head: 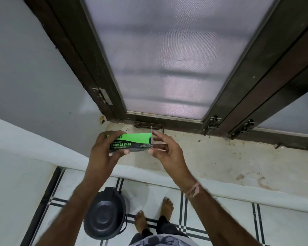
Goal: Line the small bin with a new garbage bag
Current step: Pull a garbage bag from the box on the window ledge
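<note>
Both arms reach forward and up over the sill [212,157], forearms angled inward. The left hand [105,150] grips the green-and-black box [132,142] of garbage bags at its left end, with fingers curled over the top and the thumb pressed on the front face. The box is level, just above the sill. The right hand [164,148] is at the box's right end, its forefinger at the upper corner and thumb at the lower, spread apart. I cannot tell whether they pinch it. The bin [105,215] stands on the floor under the left forearm, lid closed.
</note>
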Available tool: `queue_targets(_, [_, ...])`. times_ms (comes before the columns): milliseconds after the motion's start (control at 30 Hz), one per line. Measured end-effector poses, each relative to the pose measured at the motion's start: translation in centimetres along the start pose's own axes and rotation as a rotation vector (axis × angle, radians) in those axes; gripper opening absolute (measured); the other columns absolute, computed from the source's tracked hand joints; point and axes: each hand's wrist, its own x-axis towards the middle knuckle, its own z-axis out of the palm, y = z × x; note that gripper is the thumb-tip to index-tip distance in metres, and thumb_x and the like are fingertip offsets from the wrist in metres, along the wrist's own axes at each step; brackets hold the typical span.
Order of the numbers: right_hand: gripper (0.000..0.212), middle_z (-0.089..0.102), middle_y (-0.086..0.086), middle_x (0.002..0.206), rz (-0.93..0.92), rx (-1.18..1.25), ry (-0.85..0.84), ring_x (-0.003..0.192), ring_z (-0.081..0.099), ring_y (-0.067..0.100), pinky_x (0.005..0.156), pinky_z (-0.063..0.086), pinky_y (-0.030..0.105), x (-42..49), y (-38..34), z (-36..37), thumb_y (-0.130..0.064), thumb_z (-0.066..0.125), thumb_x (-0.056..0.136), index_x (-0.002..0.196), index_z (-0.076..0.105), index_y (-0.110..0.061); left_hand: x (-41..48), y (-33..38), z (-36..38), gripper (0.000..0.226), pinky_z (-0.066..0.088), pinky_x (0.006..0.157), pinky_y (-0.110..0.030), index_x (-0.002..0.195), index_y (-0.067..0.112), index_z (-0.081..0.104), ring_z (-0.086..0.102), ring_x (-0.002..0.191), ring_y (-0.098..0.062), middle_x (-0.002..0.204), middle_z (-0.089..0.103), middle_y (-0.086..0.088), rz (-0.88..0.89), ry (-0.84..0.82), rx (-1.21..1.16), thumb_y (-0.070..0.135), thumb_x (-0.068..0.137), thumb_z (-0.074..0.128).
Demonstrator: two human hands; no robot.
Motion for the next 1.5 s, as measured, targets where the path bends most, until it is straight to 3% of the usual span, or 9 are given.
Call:
queue_targets(100, [0.063, 0.066, 0.016, 0.134, 0.086, 0.111, -0.119, 0.114, 0.066, 0.022, 0.095, 0.057, 0.030, 0.2, 0.6, -0.8, 0.003, 0.074, 0.090, 0.147, 0.058, -0.020, 1.8, 2.3, -1.1, 0.052, 0.051, 0.088, -0.024, 0.131, 0.024, 0.066, 0.056, 0.117, -0.013, 0.137, 0.053, -0.001, 0.139, -0.067, 0.253, 0.019, 0.082, 0.084])
queue_targets(233, [0.059, 0.065, 0.016, 0.138, 0.102, 0.274, -0.164, 0.116, 0.066, 0.016, 0.100, 0.055, 0.032, 0.3, 0.1, -1.0, 0.002, 0.069, 0.095, 0.147, 0.055, -0.021, 3.7, 4.8, -1.7, 0.060, 0.058, 0.086, -0.043, 0.134, 0.025, 0.066, 0.055, 0.124, -0.029, 0.145, 0.051, -0.006, 0.202, -0.134, 0.447, 0.015, 0.079, 0.086])
queue_targets(400, [0.033, 0.076, 0.001, 0.117, 0.159, 0.376, -0.055, 0.103, 0.067, 0.015, 0.087, 0.058, 0.030, 0.7, -0.1, -1.5, -0.013, 0.072, 0.091, 0.124, 0.072, -0.019, 3.9, 3.7, -2.2, 0.055, 0.047, 0.093, -0.021, 0.132, 0.025, 0.066, 0.051, 0.120, -0.011, 0.142, 0.050, -0.001, 0.181, -0.097, 0.315, 0.016, 0.081, 0.085])
queue_targets(533, [0.017, 0.076, 0.017, 0.107, 0.168, 0.314, 0.122, 0.093, 0.071, 0.023, 0.082, 0.061, 0.027, 0.4, 0.7, -3.2, 0.002, 0.068, 0.095, 0.108, 0.077, -0.005, 2.9, -1.0, -1.2, 0.053, 0.032, 0.092, 0.003, 0.130, 0.017, 0.065, 0.049, 0.111, -0.001, 0.132, 0.053, -0.008, 0.065, -0.107, 0.158, 0.028, 0.079, 0.075])
queue_targets(667, [0.021, 0.075, 0.025, 0.115, 0.179, 0.292, 0.186, 0.099, 0.075, 0.025, 0.088, 0.061, 0.028, -0.9, 1.2, -4.8, 0.006, 0.067, 0.095, 0.114, 0.073, 0.006, 1.5, -5.7, 1.0, 0.056, 0.039, 0.101, -0.012, 0.133, 0.014, 0.061, 0.054, 0.122, -0.027, 0.133, 0.048, -0.007, -0.047, -0.136, 0.157, 0.031, 0.080, 0.068])
queue_targets(833, [0.022, 0.076, 0.023, 0.114, 0.226, 0.328, 0.218, 0.098, 0.076, 0.023, 0.089, 0.061, 0.028, -1.6, 1.4, -5.5, -0.003, 0.070, 0.094, 0.115, 0.073, 0.002, 1.3, -6.2, 2.4, 0.061, 0.033, 0.107, -0.016, 0.144, 0.021, 0.056, 0.037, 0.135, -0.007, 0.157, 0.037, -0.014, -0.065, -0.110, 0.110, 0.008, 0.087, 0.073])
queue_targets(967, [0.023, 0.074, 0.026, 0.118, 0.256, 0.403, 0.215, 0.097, 0.075, 0.024, 0.087, 0.061, 0.026, -1.6, 1.3, -4.8, -0.003, 0.069, 0.094, 0.116, 0.072, 0.004, 0.7, -6.1, 3.1, 0.074, 0.035, 0.116, -0.033, 0.152, 0.025, 0.050, 0.034, 0.145, -0.017, 0.163, 0.032, -0.009, -0.070, -0.088, 0.179, -0.003, 0.087, 0.073])
queue_targets(1200, [0.020, 0.071, 0.028, 0.121, 0.257, 0.444, 0.218, 0.103, 0.073, 0.029, 0.089, 0.061, 0.027, -1.7, 1.0, -4.4, -0.002, 0.068, 0.095, 0.113, 0.071, 0.003, 0.8, -7.3, 2.2, 0.073, 0.059, 0.089, -0.054, 0.139, 0.022, 0.064, 0.062, 0.110, -0.039, 0.129, 0.057, -0.015, -0.109, 0.006, 0.452, -0.012, 0.075, 0.077])
queue_targets(1500, [0.019, 0.068, 0.032, 0.124, 0.235, 0.393, 0.207, 0.104, 0.072, 0.030, 0.090, 0.061, 0.028, -2.1, 1.5, -3.1, -0.002, 0.069, 0.095, 0.112, 0.071, 0.004, 0.9, -6.7, 2.4, 0.084, 0.052, 0.103, -0.057, 0.151, 0.026, 0.051, 0.047, 0.136, -0.044, 0.154, 0.044, -0.020, -0.018, -0.106, 0.463, -0.012, 0.079, 0.073])
